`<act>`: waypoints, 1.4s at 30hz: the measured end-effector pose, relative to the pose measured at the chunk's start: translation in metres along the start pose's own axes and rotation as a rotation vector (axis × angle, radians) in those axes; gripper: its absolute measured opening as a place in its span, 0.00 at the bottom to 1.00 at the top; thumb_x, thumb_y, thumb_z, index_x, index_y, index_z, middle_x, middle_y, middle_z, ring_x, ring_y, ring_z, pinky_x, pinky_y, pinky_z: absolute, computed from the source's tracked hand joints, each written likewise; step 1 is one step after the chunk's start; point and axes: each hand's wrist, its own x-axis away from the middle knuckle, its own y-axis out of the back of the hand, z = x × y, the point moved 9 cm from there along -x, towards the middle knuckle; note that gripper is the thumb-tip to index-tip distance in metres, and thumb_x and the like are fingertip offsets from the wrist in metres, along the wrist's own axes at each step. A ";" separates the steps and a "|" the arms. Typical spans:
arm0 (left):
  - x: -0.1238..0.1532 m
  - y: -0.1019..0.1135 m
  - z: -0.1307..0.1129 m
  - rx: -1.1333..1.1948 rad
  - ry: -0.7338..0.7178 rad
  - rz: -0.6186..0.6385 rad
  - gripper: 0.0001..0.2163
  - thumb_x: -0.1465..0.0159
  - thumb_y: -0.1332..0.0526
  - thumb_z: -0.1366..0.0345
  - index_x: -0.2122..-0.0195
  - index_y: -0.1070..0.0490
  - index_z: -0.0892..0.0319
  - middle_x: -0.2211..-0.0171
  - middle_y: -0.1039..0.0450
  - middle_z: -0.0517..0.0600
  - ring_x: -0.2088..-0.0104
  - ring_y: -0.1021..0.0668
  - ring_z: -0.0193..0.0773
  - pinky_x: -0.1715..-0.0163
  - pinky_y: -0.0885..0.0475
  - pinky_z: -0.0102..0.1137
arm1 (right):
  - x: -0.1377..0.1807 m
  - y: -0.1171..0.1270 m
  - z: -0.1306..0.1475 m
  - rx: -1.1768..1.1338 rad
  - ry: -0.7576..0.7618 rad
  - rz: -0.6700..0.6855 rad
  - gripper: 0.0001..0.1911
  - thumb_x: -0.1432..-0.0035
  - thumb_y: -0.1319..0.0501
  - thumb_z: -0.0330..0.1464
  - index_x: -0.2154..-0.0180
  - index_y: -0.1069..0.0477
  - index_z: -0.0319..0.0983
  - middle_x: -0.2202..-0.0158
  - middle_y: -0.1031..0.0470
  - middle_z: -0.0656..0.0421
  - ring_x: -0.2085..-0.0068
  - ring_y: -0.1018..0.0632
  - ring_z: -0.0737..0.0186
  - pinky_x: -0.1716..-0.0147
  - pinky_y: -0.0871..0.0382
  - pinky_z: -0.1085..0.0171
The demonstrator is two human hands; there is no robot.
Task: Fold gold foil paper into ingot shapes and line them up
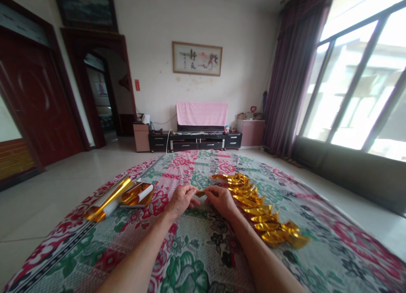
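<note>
Between my two hands, a small folded piece of gold foil paper (200, 193) is stretched just above the patterned cloth. My left hand (184, 199) pinches its left end between thumb and fingers. On the other end, my right hand (221, 200) is closed in a similar pinch. Much of the piece is covered by the fingers. To the right of my right hand lies a row of several folded gold foil ingots (253, 200), overlapping one another. Off to the left rest curled sheets of gold foil paper (114, 197) with white backs.
A floral cloth (187, 267) covers the wide surface under my hands. Beyond it stands a low black TV cabinet (203, 145), with a pink towel (202, 113) draped over the screen. Windows (355, 85) and a purple curtain (292, 81) line the right side.
</note>
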 end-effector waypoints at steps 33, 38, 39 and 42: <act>0.007 0.003 -0.013 0.227 0.035 -0.018 0.13 0.45 0.43 0.60 0.62 0.30 0.63 0.70 0.23 0.52 0.65 0.22 0.40 0.72 0.30 0.28 | 0.000 -0.007 0.001 -0.429 -0.054 0.103 0.20 0.51 0.42 0.43 0.63 0.25 0.35 0.72 0.25 0.57 0.71 0.28 0.66 0.69 0.33 0.66; 0.002 0.002 -0.008 0.198 0.011 -0.012 0.13 0.49 0.40 0.63 0.63 0.30 0.62 0.70 0.23 0.51 0.66 0.22 0.39 0.73 0.31 0.26 | -0.001 -0.008 0.001 -0.414 -0.026 0.103 0.18 0.49 0.43 0.42 0.64 0.25 0.35 0.71 0.25 0.56 0.71 0.28 0.65 0.69 0.34 0.67; 0.001 0.003 -0.007 0.175 0.004 -0.022 0.13 0.49 0.40 0.63 0.64 0.29 0.62 0.70 0.23 0.51 0.67 0.22 0.39 0.74 0.32 0.26 | -0.001 -0.008 0.001 -0.410 -0.018 0.109 0.18 0.49 0.43 0.41 0.64 0.25 0.35 0.71 0.25 0.56 0.71 0.28 0.66 0.69 0.34 0.67; -0.001 0.005 -0.008 0.092 -0.029 -0.056 0.11 0.49 0.40 0.63 0.66 0.28 0.63 0.72 0.23 0.51 0.71 0.23 0.37 0.76 0.32 0.26 | -0.001 -0.008 0.002 -0.392 -0.002 0.117 0.16 0.48 0.43 0.40 0.63 0.25 0.36 0.70 0.25 0.57 0.71 0.28 0.66 0.70 0.35 0.68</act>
